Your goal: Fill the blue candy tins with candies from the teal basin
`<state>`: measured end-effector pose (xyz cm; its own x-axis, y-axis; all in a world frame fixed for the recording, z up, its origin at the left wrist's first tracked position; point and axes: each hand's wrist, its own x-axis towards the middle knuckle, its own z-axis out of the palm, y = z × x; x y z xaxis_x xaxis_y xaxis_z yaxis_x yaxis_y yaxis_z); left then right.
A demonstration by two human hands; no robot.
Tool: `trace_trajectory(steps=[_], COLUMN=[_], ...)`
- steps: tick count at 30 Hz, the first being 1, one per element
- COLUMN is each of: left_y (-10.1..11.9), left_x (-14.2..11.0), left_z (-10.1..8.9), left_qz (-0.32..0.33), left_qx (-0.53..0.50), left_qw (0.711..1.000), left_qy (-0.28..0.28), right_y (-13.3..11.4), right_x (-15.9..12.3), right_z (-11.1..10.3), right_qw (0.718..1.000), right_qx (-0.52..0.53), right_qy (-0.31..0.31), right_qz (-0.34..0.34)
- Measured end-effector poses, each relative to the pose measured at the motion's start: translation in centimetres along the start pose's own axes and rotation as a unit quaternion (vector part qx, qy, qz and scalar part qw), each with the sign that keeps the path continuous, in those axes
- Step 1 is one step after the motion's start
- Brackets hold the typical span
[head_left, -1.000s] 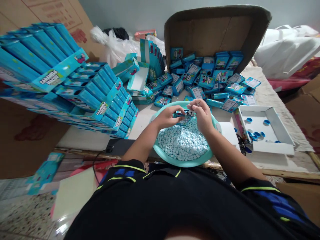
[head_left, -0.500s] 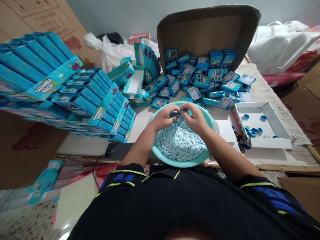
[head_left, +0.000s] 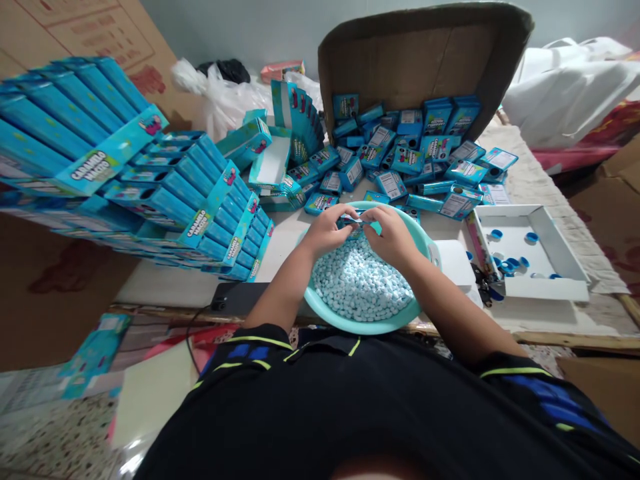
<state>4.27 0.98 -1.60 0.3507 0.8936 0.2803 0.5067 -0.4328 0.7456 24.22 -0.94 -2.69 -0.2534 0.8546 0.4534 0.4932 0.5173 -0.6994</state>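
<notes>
Over the far part of a mint-green basin, my left hand and my right hand meet, fingers curled in. Between them is a small blue candy box, mostly covered by my fingers. My left hand grips its left side, while the right fingertips pinch at its right end. Whether a flap is open there is too small to tell. Small pale-blue and white candies fill much of the basin below my wrists.
Many blue candy boxes lie heaped before an upright cardboard box. Stacked display trays of boxes rise at left. At right, a white tray holds several blue caps. A dark flat device sits beside the left forearm.
My fingers have shifted slightly on the small box, and the right fingertips now sit a little lower at its end. The whole view has moved slightly.
</notes>
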Motion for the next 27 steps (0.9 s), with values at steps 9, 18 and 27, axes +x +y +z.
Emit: trace_trajectory(steps=[9, 18, 27], left_y=[0.2, 0.0, -0.3], left_x=[-0.2, -0.2, -0.3], left_z=[-0.2, -0.3, -0.4], left_qz=[0.025, 0.074, 0.091], left_qx=[-0.023, -0.024, -0.016], left_qw=[0.999, 0.996, 0.996], left_qy=[0.01, -0.04, -0.018], right_y=[1.0, 0.9, 0.8], right_x=[-0.5, -0.6, -0.6], right_z=[0.5, 0.5, 0.2], right_qw=[0.995, 0.991, 0.992], right_qx=[-0.088, -0.068, -0.083], right_qy=[0.038, -0.091, -0.081], right_qz=[0.036, 0.063, 0.055])
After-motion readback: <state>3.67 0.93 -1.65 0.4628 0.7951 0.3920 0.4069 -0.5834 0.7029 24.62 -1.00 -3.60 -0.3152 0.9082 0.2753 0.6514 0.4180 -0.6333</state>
